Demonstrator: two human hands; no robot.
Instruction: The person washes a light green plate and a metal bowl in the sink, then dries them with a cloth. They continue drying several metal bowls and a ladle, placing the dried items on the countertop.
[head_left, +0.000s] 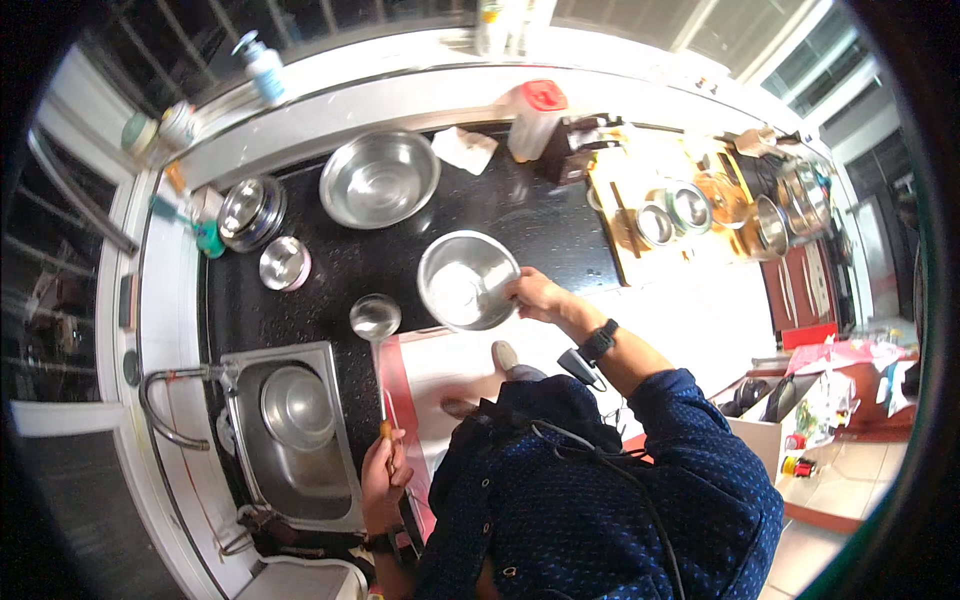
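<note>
My left hand (387, 466) grips the wooden handle of a metal ladle (376, 317), whose bowl is over the black counter's edge. My right hand (537, 294) holds the rim of a deep stainless steel pot or bowl (468, 280) near the counter's front edge; its inside shows no clear contents. Beyond it on the counter stands a wide stainless steel basin (380, 180). A small metal bowl (285, 264) and some stacked metal bowls (252, 214) stand towards the back left.
At the left a steel sink (300, 487) holds a round metal bowl (298, 409) under a curved faucet (161, 409). A white cloth or paper (465, 149), a red-lidded container (537, 124) and a wooden board (630, 247) bearing several metal vessels stand along the back and right.
</note>
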